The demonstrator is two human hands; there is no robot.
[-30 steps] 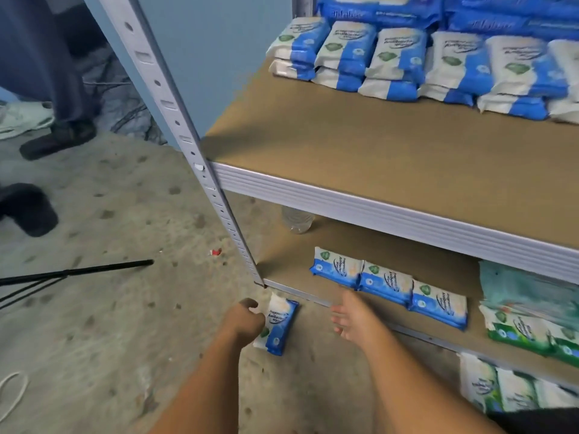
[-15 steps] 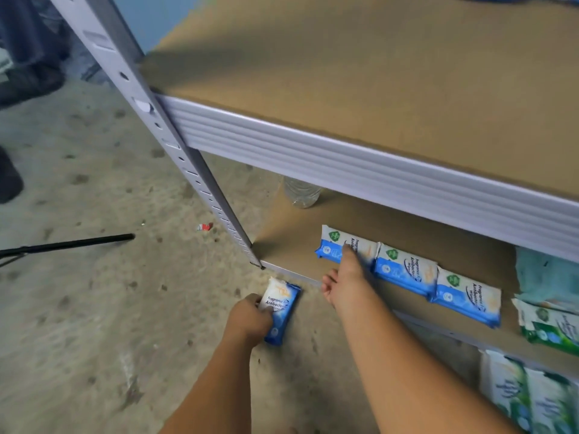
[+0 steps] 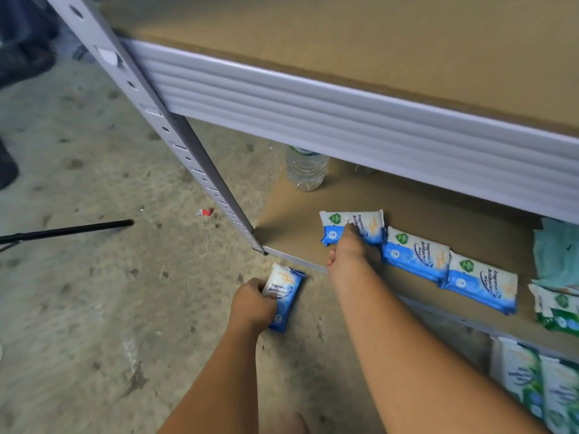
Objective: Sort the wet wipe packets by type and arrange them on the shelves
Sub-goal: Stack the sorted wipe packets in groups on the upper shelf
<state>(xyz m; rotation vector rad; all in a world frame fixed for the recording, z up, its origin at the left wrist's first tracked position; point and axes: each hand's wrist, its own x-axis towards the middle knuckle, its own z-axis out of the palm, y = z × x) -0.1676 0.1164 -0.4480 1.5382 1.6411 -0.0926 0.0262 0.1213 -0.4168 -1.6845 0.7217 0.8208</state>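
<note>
Both hands on blue-and-white wipe packets at the lower shelf (image 3: 297, 214)

At bottom centre the left hand (image 3: 252, 303) wraps its fingers round a held packet (image 3: 286, 291) reading "Fragrance Free Antibacterial", over the floor. Right of it, the right hand (image 3: 346, 255) curls its fingers onto the end packet (image 3: 360, 225) of a shelf row, hiding part of its label. The next packet (image 3: 415, 255) reads "Antibacterial Wipes". Green packets (image 3: 556, 311) are cut off at the right edge. Behind stands a water bottle (image 3: 305, 169), its top hidden by the upper shelf (image 3: 376, 120).

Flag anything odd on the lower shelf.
A clear water bottle stands at the back left of the lower shelf, unrelated to the sorting. The leftmost blue packet, touched by the right hand, sits out of line with its two neighbours.
</note>
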